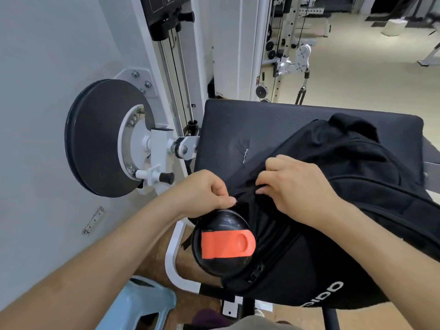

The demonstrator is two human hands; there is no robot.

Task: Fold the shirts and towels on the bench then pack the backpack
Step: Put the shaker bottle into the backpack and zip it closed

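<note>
My backpack (345,210) lies flat on the black bench (238,129), its long axis running from the near edge by me toward the far right. My left hand (202,194) pinches its pocket edge just above the bottle (223,244), whose black-and-orange cap points at me. My right hand (297,186) curls its fingers into the bag's fabric, gripping it.

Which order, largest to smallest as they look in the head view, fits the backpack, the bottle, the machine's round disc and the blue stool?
1. black backpack
2. round black disc
3. black bottle with orange flap and light-blue stool: these look alike, and the frame cuts off the stool, so they are left unranked.
</note>
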